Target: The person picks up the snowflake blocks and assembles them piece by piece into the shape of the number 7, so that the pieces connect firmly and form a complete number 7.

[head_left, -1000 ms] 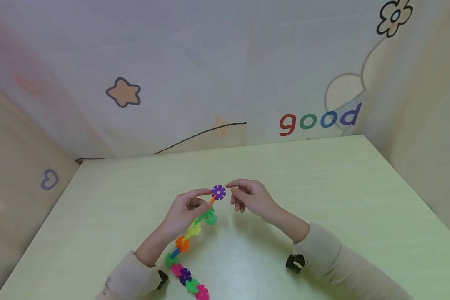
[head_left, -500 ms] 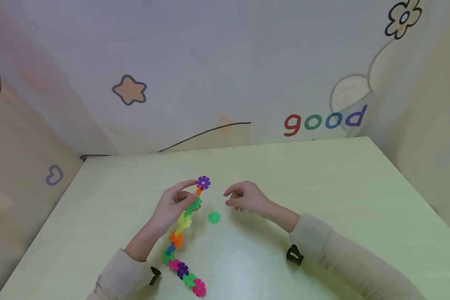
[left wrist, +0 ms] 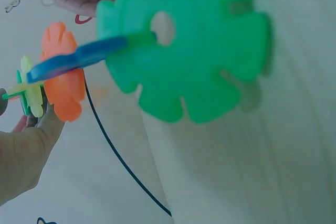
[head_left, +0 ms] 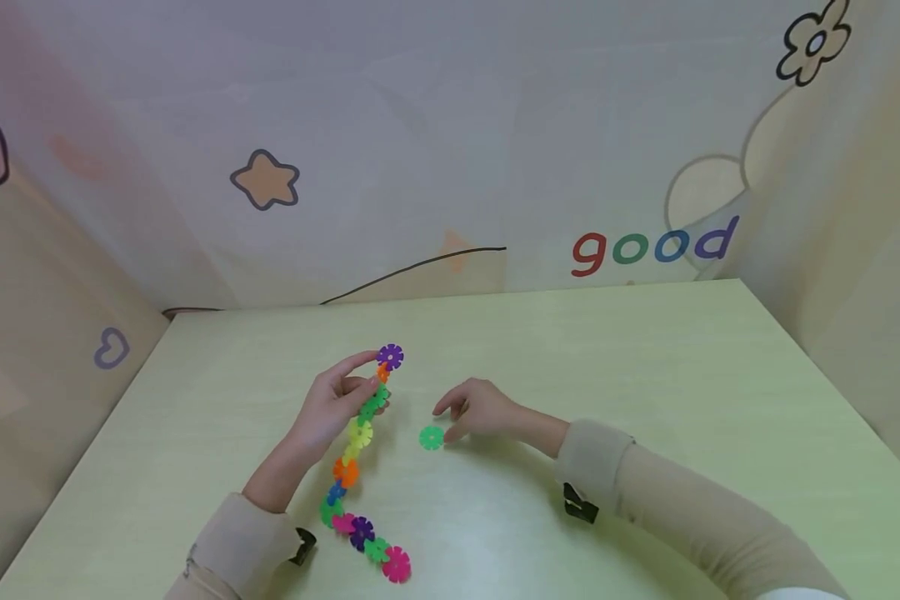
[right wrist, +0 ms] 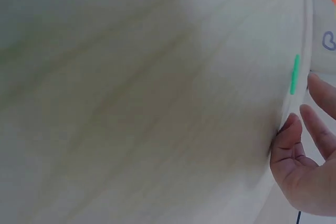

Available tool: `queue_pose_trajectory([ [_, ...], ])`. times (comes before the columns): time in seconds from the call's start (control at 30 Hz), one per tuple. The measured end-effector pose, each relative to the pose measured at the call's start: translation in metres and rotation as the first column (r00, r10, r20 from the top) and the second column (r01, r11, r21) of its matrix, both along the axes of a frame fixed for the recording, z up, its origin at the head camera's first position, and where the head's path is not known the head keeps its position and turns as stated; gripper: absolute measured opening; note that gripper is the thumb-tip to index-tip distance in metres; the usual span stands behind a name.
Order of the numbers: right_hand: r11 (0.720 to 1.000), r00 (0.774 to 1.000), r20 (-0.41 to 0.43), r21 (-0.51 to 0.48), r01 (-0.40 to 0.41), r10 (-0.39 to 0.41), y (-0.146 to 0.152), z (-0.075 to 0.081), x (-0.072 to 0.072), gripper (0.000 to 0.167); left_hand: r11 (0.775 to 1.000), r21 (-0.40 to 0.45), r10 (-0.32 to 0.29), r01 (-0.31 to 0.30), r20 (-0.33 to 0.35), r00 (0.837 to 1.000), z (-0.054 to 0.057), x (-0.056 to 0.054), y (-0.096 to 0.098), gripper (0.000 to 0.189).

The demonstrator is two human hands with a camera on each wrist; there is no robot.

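Note:
My left hand [head_left: 322, 412] pinches the upper part of a chain of slotted plastic snowflake discs [head_left: 347, 472]. A purple disc [head_left: 391, 357] tops it at the index fingertip, and a pink disc [head_left: 397, 564] ends it below. Close up in the left wrist view are a green chain disc [left wrist: 210, 77] and an orange one [left wrist: 63, 72]. A loose green snowflake disc [head_left: 432, 437] lies flat on the table. My right hand [head_left: 480, 408] is over it, thumb tip right at its edge, fingers loosely bent and apart. The right wrist view shows that disc edge-on [right wrist: 295, 74], beyond the fingertips.
The pale wooden table [head_left: 607, 350] ends at a printed cloth backdrop [head_left: 420, 125] behind and at both sides. Black straps [head_left: 580, 503] hang under both sleeve cuffs.
The loose green disc has come apart from the chain in view and lies on the table. My left hand has shifted left with the chain; my right hand has lowered toward the loose disc.

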State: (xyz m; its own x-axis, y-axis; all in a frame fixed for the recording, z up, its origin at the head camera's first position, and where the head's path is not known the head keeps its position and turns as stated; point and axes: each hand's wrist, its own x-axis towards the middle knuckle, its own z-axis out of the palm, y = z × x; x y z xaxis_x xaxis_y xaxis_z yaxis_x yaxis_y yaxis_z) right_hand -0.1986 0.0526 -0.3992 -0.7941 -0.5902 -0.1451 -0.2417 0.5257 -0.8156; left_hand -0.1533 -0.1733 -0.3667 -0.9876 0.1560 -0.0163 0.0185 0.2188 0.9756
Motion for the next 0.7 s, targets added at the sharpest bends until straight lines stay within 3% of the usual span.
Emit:
queue_pose_trajectory([
  [0.2, 0.997, 0.998, -0.052, 0.072, -0.023, 0.027, -0.01, -0.005, 0.0, 0.031, 1.0, 0.009, 0.02, -0.021, 0.026, 0.999, -0.001, -0.002, -0.001, 0.042],
  [0.47, 0.99, 0.995, -0.091, 0.139, -0.02, 0.033, -0.016, -0.003, 0.005, 0.022, 0.999, 0.039, -0.032, 0.032, -0.024, 0.999, -0.001, -0.001, -0.003, 0.042],
  [0.7, 0.993, 0.997, -0.077, 0.114, -0.009, 0.018, -0.011, -0.004, 0.001, 0.019, 0.995, 0.056, -0.078, 0.08, -0.037, 0.996, 0.001, 0.002, 0.0, 0.042],
])
